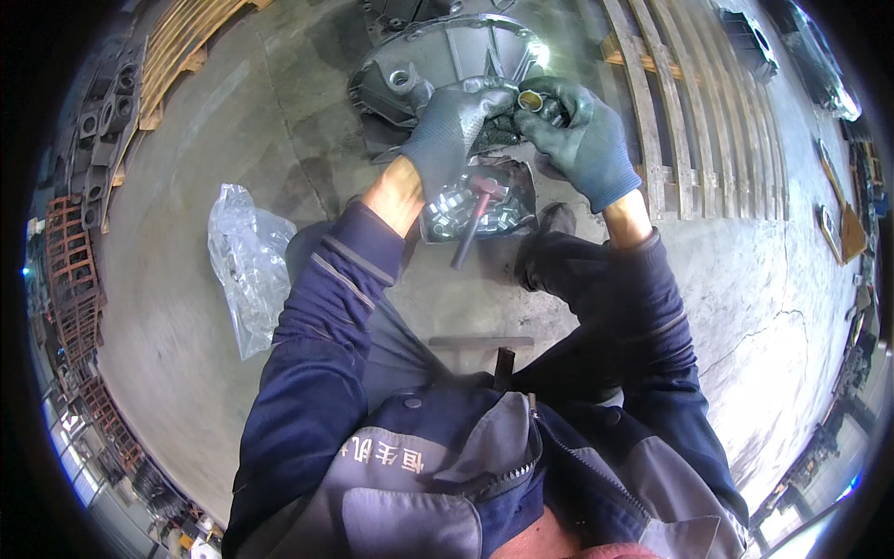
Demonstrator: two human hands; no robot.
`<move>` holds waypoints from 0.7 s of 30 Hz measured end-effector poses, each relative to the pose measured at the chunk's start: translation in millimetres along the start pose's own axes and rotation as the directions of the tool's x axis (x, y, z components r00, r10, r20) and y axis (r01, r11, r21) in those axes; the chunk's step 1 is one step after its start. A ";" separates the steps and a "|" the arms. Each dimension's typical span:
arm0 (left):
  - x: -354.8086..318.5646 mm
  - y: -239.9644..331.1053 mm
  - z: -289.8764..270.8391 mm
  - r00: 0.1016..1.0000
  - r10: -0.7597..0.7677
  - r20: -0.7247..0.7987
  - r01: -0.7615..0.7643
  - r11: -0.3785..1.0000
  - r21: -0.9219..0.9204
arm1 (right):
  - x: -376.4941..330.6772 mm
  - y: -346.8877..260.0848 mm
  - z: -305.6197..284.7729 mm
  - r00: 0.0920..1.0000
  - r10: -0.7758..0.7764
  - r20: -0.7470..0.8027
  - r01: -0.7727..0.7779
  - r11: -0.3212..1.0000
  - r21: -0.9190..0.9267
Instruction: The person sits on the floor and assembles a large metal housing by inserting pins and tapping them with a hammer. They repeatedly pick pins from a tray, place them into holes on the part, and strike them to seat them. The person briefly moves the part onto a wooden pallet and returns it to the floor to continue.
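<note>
In my right hand (582,140), gloved in dark grey-blue, a short metal bushing (530,101) with a brassy inside is gripped between thumb and fingers. Close beside it, my gloved left hand (452,130) has its fingers closed at the tips; what they hold, if anything, is hidden. Both hands are in front of a large grey ribbed metal casting (442,58). Below them lies an open bag or tray (527,177) full of shiny cylindrical metal pieces (452,210). A hammer (477,212) with a reddish head and dark handle rests across these pieces.
A crumpled clear plastic bag (247,265) lies on the concrete floor to the left. Wooden pallets (694,121) stand at the right, with another (191,47) at the far left. Metal castings (98,121) are stacked along the left. My legs flank the metal pieces.
</note>
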State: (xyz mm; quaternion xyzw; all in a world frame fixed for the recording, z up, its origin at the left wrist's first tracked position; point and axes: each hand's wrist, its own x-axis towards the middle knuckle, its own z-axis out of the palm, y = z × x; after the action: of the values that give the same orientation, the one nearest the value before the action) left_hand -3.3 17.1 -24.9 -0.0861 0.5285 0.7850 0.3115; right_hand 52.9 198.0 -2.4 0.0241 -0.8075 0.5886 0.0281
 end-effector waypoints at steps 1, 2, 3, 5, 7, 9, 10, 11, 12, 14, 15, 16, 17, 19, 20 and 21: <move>-2.6 0.4 0.4 1.000 0.007 0.008 -0.007 1.000 -0.004 | -0.5 -0.4 0.5 0.999 -0.038 -0.024 0.037 0.999 -0.040; -4.4 0.9 1.5 1.000 0.014 0.010 -0.013 1.000 -0.015 | -1.0 -0.6 0.6 0.997 -0.068 -0.032 0.065 0.993 -0.101; -7.1 1.1 2.4 0.999 0.034 0.011 -0.034 0.999 -0.005 | -2.5 -1.2 0.9 0.994 -0.097 -0.053 0.086 0.982 -0.169; -11.8 1.4 4.7 0.995 0.096 0.008 -0.096 0.995 0.039 | -5.6 -1.9 1.0 0.994 -0.087 -0.059 0.080 0.991 -0.109; -16.3 1.8 6.5 0.987 0.160 0.003 -0.160 0.985 0.065 | -7.9 -2.6 1.6 0.994 -0.066 -0.082 0.061 0.996 -0.057; -20.8 2.3 7.7 0.972 0.233 -0.007 -0.232 0.971 0.064 | -8.6 -3.3 3.0 0.994 -0.054 -0.092 0.054 0.999 -0.002; -23.0 2.8 8.5 0.959 0.283 -0.011 -0.282 0.957 0.072 | -8.4 -3.9 4.4 0.995 0.009 -0.095 0.001 0.994 0.109; -25.6 3.0 9.3 0.934 0.356 -0.009 -0.354 0.931 0.093 | -7.5 -4.4 5.0 0.996 0.046 -0.082 -0.027 0.975 0.220; -28.0 3.1 10.6 0.926 0.376 -0.031 -0.369 0.920 0.132 | -7.1 -5.0 6.4 0.993 0.099 -0.058 -0.075 0.941 0.330; -33.9 3.0 12.3 0.885 0.466 -0.005 -0.458 0.871 0.179 | -6.9 -6.5 7.6 0.997 0.077 -0.027 -0.063 0.936 0.347; -36.6 2.4 13.5 0.881 0.473 -0.027 -0.455 0.860 0.231 | -7.5 -7.4 7.7 0.998 0.065 -0.026 -0.053 0.941 0.334; -39.9 1.1 14.7 0.873 0.486 -0.042 -0.452 0.838 0.304 | -9.3 -8.2 7.9 0.997 0.062 -0.034 -0.048 0.947 0.319; -41.8 1.1 15.0 0.842 0.539 -0.003 -0.519 0.813 0.266 | -11.1 -9.1 7.9 0.999 0.040 -0.025 -0.031 0.950 0.311; -46.4 0.8 13.3 0.854 0.519 0.038 -0.519 0.844 0.137 | -15.8 -10.8 8.0 1.000 -0.013 -0.012 0.016 0.951 0.309; -48.1 1.5 11.5 0.870 0.490 0.044 -0.492 0.869 0.047 | -18.1 -11.6 8.2 1.000 -0.001 -0.021 0.007 0.967 0.253; -50.9 0.9 9.2 0.876 0.482 0.032 -0.482 0.870 0.104 | -19.5 -12.3 9.0 0.999 -0.026 -0.025 0.031 0.977 0.212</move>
State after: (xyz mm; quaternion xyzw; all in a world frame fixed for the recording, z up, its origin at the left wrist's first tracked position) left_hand 38.3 4.7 3.4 0.0674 0.5743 0.8082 0.1114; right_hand 73.1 185.9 5.1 0.0322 -0.7392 0.6714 0.0426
